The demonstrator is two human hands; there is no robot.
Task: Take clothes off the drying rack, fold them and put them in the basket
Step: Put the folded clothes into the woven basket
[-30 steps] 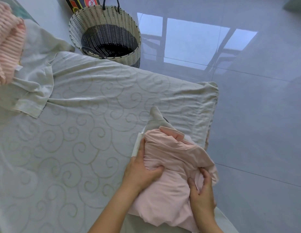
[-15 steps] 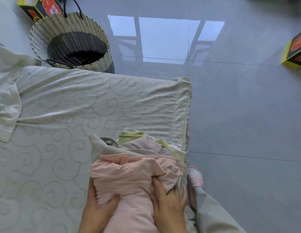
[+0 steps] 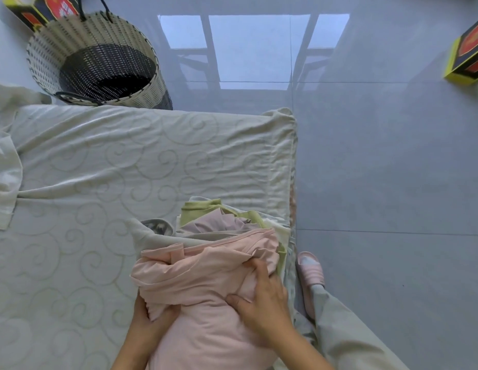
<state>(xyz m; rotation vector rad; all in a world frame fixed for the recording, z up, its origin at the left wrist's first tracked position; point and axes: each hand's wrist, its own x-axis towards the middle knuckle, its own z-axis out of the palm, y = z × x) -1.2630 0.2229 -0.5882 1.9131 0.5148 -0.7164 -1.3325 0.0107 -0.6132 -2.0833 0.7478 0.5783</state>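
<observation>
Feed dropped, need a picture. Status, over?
Left grip and right grip both on pink garment, atop clothes pile. Basket on floor past bed. Nothing blocking.

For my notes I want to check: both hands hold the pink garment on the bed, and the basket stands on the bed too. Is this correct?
Not quite. The basket stands on the floor beyond the bed, not on it, as the head view shows. The rest is right: the left hand and right hand hold the pink garment on the bed.

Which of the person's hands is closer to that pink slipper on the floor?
Right. The right hand grips the pink garment beside the pink slipper; the left hand holds the garment's opposite side.
</observation>
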